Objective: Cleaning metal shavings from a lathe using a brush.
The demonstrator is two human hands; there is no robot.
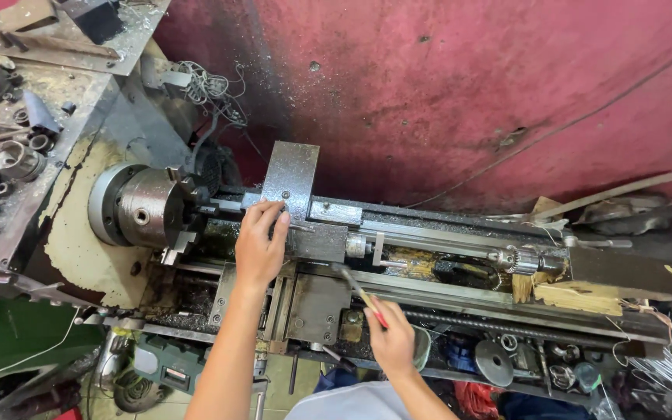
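My left hand [260, 243] rests fingers-down on the grey tool block [299, 204], gripping nothing | my right hand [392, 339] grasps a red-handled brush [361, 294] at the lathe's [460, 299] near edge | brush's long axis slants up-left toward the block | chuck [143, 208] lies left of my left hand.

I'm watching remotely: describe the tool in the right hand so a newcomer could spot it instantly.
Start at the long grey metal lathe bed running across the frame, then drop to the carriage near its front edge. There the right hand grips a thin brush with a red handle, angled up-left; it is the only red-handled, stick-like item on the machine.
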